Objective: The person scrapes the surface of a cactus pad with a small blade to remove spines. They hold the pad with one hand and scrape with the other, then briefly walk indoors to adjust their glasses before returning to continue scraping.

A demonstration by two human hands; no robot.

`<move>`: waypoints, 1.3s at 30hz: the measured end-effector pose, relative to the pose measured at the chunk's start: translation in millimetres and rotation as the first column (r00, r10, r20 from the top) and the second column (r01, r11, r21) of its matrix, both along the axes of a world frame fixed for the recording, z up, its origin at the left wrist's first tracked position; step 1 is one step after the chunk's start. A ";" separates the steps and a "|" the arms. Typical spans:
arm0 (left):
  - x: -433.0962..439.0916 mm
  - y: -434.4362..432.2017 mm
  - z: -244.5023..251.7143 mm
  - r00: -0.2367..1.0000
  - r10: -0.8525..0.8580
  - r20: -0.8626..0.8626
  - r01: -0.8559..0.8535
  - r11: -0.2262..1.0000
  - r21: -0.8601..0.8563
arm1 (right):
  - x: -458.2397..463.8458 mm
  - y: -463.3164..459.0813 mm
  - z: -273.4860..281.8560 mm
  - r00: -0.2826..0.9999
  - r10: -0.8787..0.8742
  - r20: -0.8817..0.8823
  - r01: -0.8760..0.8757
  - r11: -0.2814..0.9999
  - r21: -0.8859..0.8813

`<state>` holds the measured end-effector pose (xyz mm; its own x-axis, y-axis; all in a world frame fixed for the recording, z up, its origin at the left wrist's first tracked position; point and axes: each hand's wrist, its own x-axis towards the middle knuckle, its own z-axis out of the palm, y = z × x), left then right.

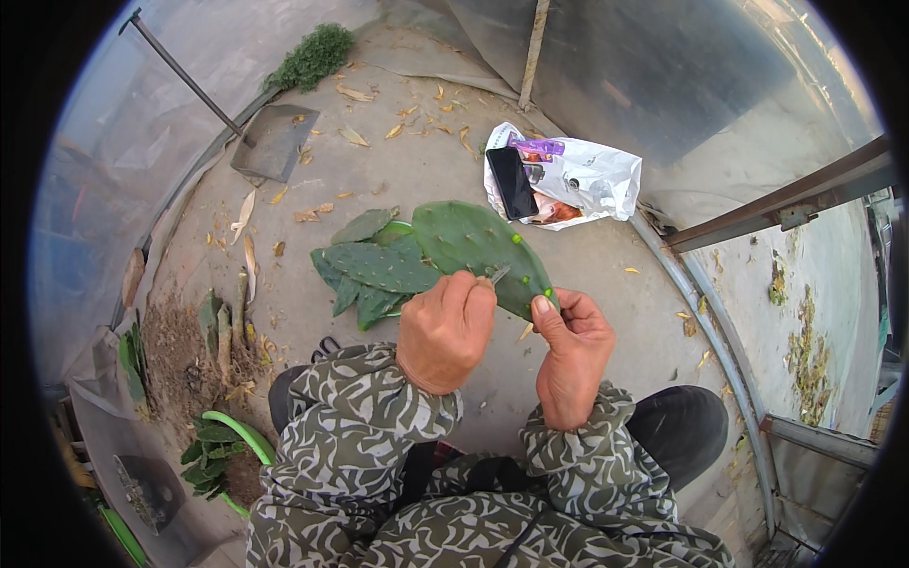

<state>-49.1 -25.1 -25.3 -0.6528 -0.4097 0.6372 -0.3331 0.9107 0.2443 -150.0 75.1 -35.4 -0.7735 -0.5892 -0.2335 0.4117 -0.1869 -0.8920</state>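
A large prickly pear cactus pad is tilted up in front of me. My right hand pinches its lower right edge between thumb and fingers. My left hand is closed around a small metal tool; its tip is against or just above the pad's face, and my fingers hide the rest. Several bright green spots, like fresh cuts, dot the pad's right side. Behind and left of it, more cactus pads lie piled over a green-rimmed container, mostly covered.
A white plastic bag with a black smartphone on it lies ahead. Scissors rest by my left knee. Soil with bare stems and a green-rimmed pot are at left. A dustpan stands farther off.
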 end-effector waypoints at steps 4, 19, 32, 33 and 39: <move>-2.6 2.1 -1.8 0.981 0.093 -0.171 -0.041 0.958 0.285 | 0.5 0.5 0.5 1.000 0.012 -0.019 -0.012 1.000 0.002; 1.2 1.0 4.4 0.973 0.031 -0.228 0.074 0.895 0.439 | -1.6 0.8 5.4 1.000 -0.006 0.015 0.006 1.000 0.002; -1.7 -2.1 -6.5 0.976 0.089 -0.198 -0.003 0.916 0.401 | -2.9 2.6 4.8 1.000 0.008 0.029 -0.009 1.000 0.013; -1.6 -1.7 -6.5 0.980 0.069 -0.186 0.008 0.924 0.382 | -3.0 2.5 4.7 1.000 0.002 0.028 -0.003 1.000 0.013; -1.0 -2.2 -6.2 0.997 -0.054 -0.063 0.056 0.998 0.032 | -3.0 1.9 4.9 0.999 -0.011 0.030 0.011 1.000 0.001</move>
